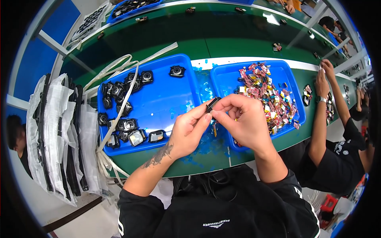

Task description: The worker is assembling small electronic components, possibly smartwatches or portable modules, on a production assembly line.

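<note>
Both hands up together over the green desk (238,43), left hand (189,133) and right hand (242,119) pinching one small black part (212,104) between the fingertips. Just past them, a blue tray of round black pieces (158,99) on the left and a blue tray of little red and yellow bits (230,79) on the right. Far right, another person's hands (323,75) at the same desk.

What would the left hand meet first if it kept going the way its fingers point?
The left hand points up-right at the small black part both hands pinch. Past that, probably the right blue plastic tray; depth is unclear.
</note>
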Demonstrator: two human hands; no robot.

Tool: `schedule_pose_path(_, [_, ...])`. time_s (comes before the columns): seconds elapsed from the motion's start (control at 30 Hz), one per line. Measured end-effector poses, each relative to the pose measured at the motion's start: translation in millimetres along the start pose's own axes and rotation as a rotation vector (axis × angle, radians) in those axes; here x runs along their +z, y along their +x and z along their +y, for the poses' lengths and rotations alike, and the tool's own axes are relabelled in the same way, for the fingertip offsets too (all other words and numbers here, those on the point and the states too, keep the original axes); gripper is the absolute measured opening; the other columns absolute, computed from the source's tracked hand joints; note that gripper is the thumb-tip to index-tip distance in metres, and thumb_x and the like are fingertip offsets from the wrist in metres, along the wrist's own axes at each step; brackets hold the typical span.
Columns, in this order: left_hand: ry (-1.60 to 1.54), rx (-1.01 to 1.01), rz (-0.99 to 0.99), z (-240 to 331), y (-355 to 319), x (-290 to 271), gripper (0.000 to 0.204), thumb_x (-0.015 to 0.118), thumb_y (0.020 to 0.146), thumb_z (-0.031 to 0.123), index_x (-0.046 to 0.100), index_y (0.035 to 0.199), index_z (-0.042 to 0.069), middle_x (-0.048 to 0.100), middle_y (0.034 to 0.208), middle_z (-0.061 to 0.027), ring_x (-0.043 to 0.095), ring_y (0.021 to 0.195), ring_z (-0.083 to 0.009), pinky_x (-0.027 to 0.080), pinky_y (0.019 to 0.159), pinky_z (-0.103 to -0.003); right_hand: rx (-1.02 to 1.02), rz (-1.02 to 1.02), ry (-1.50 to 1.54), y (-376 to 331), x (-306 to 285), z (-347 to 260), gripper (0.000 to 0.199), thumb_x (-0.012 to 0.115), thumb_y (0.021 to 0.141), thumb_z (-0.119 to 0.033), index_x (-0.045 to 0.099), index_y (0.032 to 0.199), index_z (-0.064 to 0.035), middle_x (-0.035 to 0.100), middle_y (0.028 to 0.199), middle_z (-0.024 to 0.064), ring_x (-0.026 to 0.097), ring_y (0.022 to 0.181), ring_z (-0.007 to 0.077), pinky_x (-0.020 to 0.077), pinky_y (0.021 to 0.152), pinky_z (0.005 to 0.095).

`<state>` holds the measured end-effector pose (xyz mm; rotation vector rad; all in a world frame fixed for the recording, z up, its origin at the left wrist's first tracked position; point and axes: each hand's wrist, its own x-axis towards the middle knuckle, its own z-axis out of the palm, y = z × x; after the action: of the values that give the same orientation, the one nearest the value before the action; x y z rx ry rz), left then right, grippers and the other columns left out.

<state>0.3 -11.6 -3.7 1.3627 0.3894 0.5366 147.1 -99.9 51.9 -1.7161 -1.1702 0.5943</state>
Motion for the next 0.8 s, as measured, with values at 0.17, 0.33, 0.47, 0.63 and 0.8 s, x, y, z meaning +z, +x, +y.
schedule_pose_path(0.17, [0.047, 0.045, -0.069, 2.7, -3.2, -3.4, 0.036, 0.048, 0.101, 0.009, 0.050, 0.134, -0.005, 0.062, 0.107, -0.0048, 0.054, 0.091, -0.0066, 0.045, 0.079, -0.022, -0.008, 0.007, 0.079, -2.3, -3.9, -1.1, 0.022, 0.077, 0.075, 0.000, 0.055, 0.076, -0.0036, 0.050, 0.066, -0.0049, 0.040, 0.055, -0.0001, 0.0314, 0.048, 0.0181])
schedule_pose_path(0.33, [-0.070, 0.079, -0.057, 8.9, -5.2, 0.3, 0.034, 0.045, 0.102, 0.010, 0.050, 0.131, -0.008, 0.062, 0.115, -0.0073, 0.057, 0.099, -0.0094, 0.046, 0.087, -0.024, -0.174, 0.064, -0.027, 1.6, -0.2, -0.9, 0.039, 0.078, 0.071, 0.002, 0.041, 0.077, -0.0094, 0.041, 0.072, -0.0049, 0.035, 0.059, 0.0006, 0.0296, 0.050, 0.0179])
schedule_pose_path(0.47, [-0.178, 0.032, -0.117, 8.3, 1.9, -0.9, 0.034, 0.045, 0.103, 0.011, 0.052, 0.131, -0.006, 0.062, 0.117, -0.0072, 0.059, 0.102, -0.0108, 0.048, 0.090, -0.027, -0.090, 0.044, 0.122, 5.9, 3.2, 5.3, 0.036, 0.078, 0.073, 0.001, 0.044, 0.081, -0.0083, 0.041, 0.076, -0.0051, 0.035, 0.062, 0.0008, 0.0301, 0.052, 0.0166])
schedule_pose_path(0.63, [-0.316, -0.148, 0.038, 2.2, 4.6, 5.5, 0.032, 0.047, 0.102, 0.013, 0.055, 0.130, -0.003, 0.063, 0.113, -0.0050, 0.060, 0.099, -0.0084, 0.050, 0.087, -0.026, 0.043, 0.024, 0.314, 12.2, -1.7, 30.3, 0.026, 0.077, 0.075, -0.006, 0.058, 0.093, -0.0018, 0.051, 0.074, -0.0014, 0.044, 0.059, 0.0036, 0.0387, 0.053, 0.0199])
schedule_pose_path(0.8, [-0.156, -0.117, -0.019, 0.0, 2.8, 3.0, 0.033, 0.047, 0.102, 0.012, 0.054, 0.130, -0.003, 0.063, 0.107, -0.0018, 0.056, 0.094, -0.0048, 0.048, 0.082, -0.023, 0.059, -0.044, 0.170, 15.2, -2.5, 30.1, 0.020, 0.077, 0.076, -0.007, 0.063, 0.090, -0.0006, 0.057, 0.076, 0.0003, 0.048, 0.059, 0.0053, 0.0420, 0.055, 0.0210])
